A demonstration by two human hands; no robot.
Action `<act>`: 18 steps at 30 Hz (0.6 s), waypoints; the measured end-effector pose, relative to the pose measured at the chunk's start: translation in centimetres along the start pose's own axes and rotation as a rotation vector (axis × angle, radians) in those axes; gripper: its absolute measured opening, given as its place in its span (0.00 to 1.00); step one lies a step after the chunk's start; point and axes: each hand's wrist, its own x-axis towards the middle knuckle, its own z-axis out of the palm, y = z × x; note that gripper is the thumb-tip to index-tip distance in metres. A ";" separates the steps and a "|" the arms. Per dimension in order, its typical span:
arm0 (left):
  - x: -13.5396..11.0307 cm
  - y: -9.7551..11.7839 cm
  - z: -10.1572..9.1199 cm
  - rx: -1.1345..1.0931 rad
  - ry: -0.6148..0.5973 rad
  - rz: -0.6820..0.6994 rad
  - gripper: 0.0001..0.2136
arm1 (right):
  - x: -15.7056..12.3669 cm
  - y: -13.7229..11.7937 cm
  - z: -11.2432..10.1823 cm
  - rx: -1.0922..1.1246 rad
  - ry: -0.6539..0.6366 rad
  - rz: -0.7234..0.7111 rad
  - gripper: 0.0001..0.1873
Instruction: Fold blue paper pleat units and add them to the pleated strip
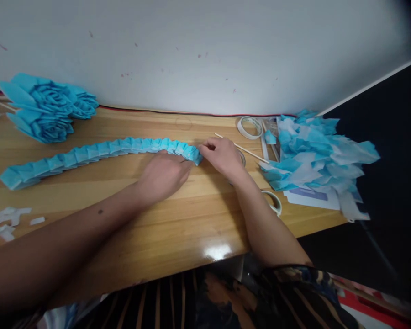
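I have the left hand (166, 176) curled over the strip (99, 151) near its right end, likely to steady the folds, but its fingertips are too hidden for me to tell whether they grip. The right hand (222, 157) is nearly closed, thumb and forefinger seemingly pinching that same end, probably for fine control. The strip lies across the table (192, 214), its length running left, presumably to avoid crushing it; a tape roll (250, 135) sits just beyond the right hand, handily close. The strip looks bright blue, papery, pleated in overlapping tucks, bowed in a shallow arc.
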 end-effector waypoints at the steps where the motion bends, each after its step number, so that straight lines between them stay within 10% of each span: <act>1: 0.0 0.0 0.1 -0.008 0.009 0.000 0.15 | 0.1 0.2 -0.1 0.051 -0.019 -0.003 0.15; 8: 0.0 -0.1 0.0 -0.022 -0.035 -0.012 0.15 | 0.2 0.9 -0.4 0.289 -0.111 -0.047 0.10; 18: 0.0 -0.1 -0.2 -0.020 0.007 0.011 0.15 | -0.1 0.9 0.4 -0.088 0.000 -0.042 0.05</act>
